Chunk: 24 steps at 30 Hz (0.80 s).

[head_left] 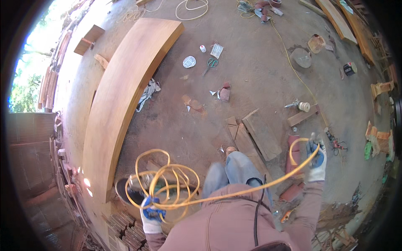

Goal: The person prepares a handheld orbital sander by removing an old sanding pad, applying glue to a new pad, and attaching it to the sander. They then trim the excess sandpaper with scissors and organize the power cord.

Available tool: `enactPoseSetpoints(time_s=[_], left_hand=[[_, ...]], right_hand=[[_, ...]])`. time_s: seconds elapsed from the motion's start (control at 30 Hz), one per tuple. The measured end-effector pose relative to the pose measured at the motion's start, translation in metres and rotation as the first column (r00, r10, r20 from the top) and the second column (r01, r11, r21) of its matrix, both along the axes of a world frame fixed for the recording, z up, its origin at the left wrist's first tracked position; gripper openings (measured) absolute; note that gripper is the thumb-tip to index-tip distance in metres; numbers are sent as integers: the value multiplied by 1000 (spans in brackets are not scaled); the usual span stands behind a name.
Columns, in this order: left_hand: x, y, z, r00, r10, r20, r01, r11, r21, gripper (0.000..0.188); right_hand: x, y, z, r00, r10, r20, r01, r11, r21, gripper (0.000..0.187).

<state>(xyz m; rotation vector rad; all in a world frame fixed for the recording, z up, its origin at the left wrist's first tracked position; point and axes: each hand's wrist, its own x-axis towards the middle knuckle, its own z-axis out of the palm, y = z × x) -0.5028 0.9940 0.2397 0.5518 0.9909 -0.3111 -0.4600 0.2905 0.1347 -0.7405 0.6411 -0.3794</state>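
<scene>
My left hand point(153, 212), in a white and blue work glove, is closed around a bundle of loops of yellow hose point(178, 169) at the lower left. From this bundle a single length crosses in front of my body to the right. There my right hand point(317, 158), gloved the same way, grips it, and a small loop bends out to the left of that hand. Behind the coil is a dark rounded object point(129, 191), partly hidden by the loops; its kind I cannot make out.
A long, thick wooden slab point(121, 79) stands at the left. Wooden boards point(261, 134) lie ahead of my knees. Scissors point(210, 64), a round can lid point(189, 62), a dark can point(350, 68) and a thin yellow line point(289, 56) lie about the floor.
</scene>
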Motion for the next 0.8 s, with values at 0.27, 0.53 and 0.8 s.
enactPoseSetpoints(time_s=[0.27,0.53,0.8], left_hand=[[271,35,19,987,-115,113,124,990,-73,30],[587,38,19,951,-305,46,285,926,249,26],[804,-47,3,982,-177,-72,191,933,305,19]], right_hand=[[213,-123,48,991,-129,46,131,990,-45,18],[417,-128,120,858,-452,-244,386,881,-276,36],[518,-324,139,557,-768,-316,555,627,-547,27]])
